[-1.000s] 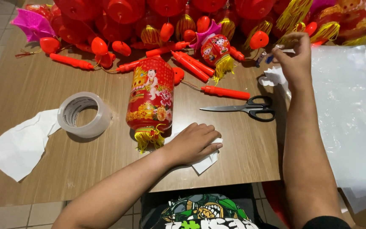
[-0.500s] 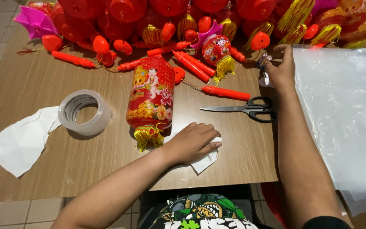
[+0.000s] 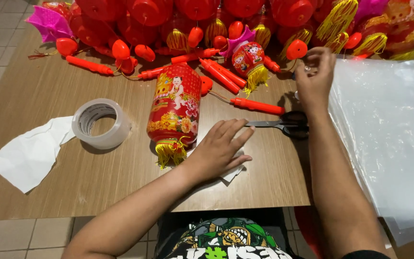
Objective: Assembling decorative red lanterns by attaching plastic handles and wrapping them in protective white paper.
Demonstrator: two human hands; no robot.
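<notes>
Red lantern [image 3: 174, 108] lies just beside left hand [image 3: 219, 148].

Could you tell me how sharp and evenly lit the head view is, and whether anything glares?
Head view: mostly sharp; right hand slightly motion-blurred; soft glare on the clear plastic sheets and glossy red lantern; tape roll and left hand cast short soft shadows on the wooden table.
</notes>
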